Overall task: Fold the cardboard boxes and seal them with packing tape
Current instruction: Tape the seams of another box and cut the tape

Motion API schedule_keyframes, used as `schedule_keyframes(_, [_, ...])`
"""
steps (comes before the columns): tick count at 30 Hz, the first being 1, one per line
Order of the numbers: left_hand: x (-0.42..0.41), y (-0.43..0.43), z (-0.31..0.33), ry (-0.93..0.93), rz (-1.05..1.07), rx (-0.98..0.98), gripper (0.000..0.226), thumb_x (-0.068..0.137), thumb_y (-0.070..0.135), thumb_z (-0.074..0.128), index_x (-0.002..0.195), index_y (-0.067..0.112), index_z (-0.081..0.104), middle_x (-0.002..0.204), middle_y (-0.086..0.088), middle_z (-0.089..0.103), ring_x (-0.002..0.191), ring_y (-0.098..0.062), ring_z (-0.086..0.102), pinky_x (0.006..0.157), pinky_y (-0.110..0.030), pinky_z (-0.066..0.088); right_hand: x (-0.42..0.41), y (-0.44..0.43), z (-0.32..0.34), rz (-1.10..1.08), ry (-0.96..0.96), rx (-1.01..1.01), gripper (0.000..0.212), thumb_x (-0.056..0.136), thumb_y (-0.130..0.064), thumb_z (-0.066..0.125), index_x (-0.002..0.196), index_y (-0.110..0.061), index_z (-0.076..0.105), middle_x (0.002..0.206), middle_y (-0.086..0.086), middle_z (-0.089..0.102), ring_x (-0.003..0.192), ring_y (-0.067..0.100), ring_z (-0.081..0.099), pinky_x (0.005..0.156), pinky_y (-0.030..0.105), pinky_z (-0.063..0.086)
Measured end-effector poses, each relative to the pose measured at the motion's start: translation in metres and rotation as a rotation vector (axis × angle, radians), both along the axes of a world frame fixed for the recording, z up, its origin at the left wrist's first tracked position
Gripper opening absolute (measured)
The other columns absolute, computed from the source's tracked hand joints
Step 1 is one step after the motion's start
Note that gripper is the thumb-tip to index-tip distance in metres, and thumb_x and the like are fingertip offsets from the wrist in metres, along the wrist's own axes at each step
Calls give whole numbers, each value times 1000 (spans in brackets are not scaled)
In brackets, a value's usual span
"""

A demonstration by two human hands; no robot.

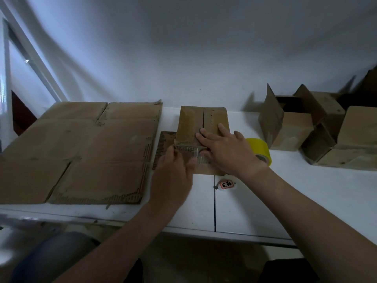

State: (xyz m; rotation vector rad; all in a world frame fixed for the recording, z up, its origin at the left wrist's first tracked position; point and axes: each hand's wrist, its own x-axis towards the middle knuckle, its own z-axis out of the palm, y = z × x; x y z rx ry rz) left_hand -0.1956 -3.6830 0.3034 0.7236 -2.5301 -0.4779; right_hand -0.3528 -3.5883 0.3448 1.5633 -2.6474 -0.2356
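A small brown cardboard box (195, 121) stands on the white table (265, 201) in the middle, its two top flaps closed with a seam between them. My right hand (226, 150) lies flat on the flaps near the front edge, fingers spread. My left hand (173, 174) pinches a strip of clear packing tape (188, 151) that runs over the box's front edge. A roll of yellow packing tape (260, 149) sits just right of my right hand, partly hidden by it.
A large flattened cardboard sheet (81, 148) covers the table's left half. Several folded boxes with raised flaps (295, 127) stand at the back right. A small white item with a red label (225, 184) lies near the box's front. A wall rises behind.
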Motion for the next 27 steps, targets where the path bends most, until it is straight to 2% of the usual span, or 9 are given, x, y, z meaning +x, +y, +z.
schedule_keyframes(2, [-5, 9, -8, -139, 53, -106, 73, 99, 55, 32, 147, 0, 36, 152, -24, 36, 133, -31, 46, 103, -34, 44, 0, -1, -1, 2, 4, 2, 60, 105, -57, 24, 161, -39, 8, 168, -19, 10, 155, 32, 8, 114, 58, 30])
schedule_keyframes(5, [-10, 19, -16, -244, 108, -218, 96, 89, 64, 36, 149, -10, 21, 156, -40, 20, 145, -50, 29, 114, -56, 37, -1, -1, -2, 6, -16, 11, 60, 106, -55, 22, 161, -38, 5, 169, -17, 7, 155, 33, 6, 115, 61, 26])
schedule_keyframes(7, [-12, 20, -17, -276, 134, -245, 101, 87, 67, 33, 151, -11, 25, 158, -39, 14, 150, -50, 17, 117, -62, 29, -1, 0, -3, 13, -13, 19, 60, 107, -55, 21, 161, -37, 3, 169, -16, 5, 155, 34, 5, 116, 62, 23])
schedule_keyframes(10, [-12, 22, -10, -228, 91, -320, 95, 90, 64, 32, 160, 2, 13, 166, -26, -1, 154, -42, 0, 123, -59, 14, -2, 1, -1, 20, -21, 28, 60, 107, -53, 20, 161, -36, 1, 169, -15, 2, 155, 35, 4, 118, 64, 16])
schedule_keyframes(14, [-11, 20, -7, -184, 56, -325, 69, 96, 48, 41, 150, 5, 42, 167, -19, 12, 154, -37, 15, 121, -58, 16, -7, 11, 7, 85, -161, -31, 72, 104, -49, 42, 163, -32, 4, 170, -12, 1, 155, 32, 4, 123, 59, 7])
schedule_keyframes(16, [-13, 19, -9, -216, 84, -286, 57, 96, 45, 51, 135, 3, 51, 163, -23, 23, 149, -39, 28, 118, -62, 23, -13, 22, 13, 134, -256, -184, 74, 99, -43, 58, 161, -32, 19, 168, -12, 15, 151, 27, 13, 123, 51, 16])
schedule_keyframes(19, [-23, 18, -3, -233, 88, -256, 55, 92, 49, 59, 123, 6, 44, 156, -29, 32, 147, -44, 29, 113, -71, 21, -27, 47, 17, 134, -329, -353, 68, 90, -46, 69, 151, -37, 39, 148, -12, 47, 130, 21, 33, 104, 39, 37])
schedule_keyframes(24, [-35, 32, 7, -320, 147, -344, 86, 95, 64, 42, 155, 6, 21, 160, -35, 16, 152, -47, 8, 115, -73, 11, -55, 102, 2, -13, -648, -506, 61, 79, -34, 84, 125, -38, 45, 122, -7, 50, 109, 15, 50, 80, 24, 49])
schedule_keyframes(27, [-44, 46, 4, -265, 53, -396, 91, 97, 59, 42, 157, -2, 12, 164, -30, 5, 154, -43, 0, 121, -65, 3, -60, 119, -9, -26, -728, -635, 48, 83, -20, 79, 117, -33, 47, 114, -6, 54, 99, 15, 57, 81, 33, 54])
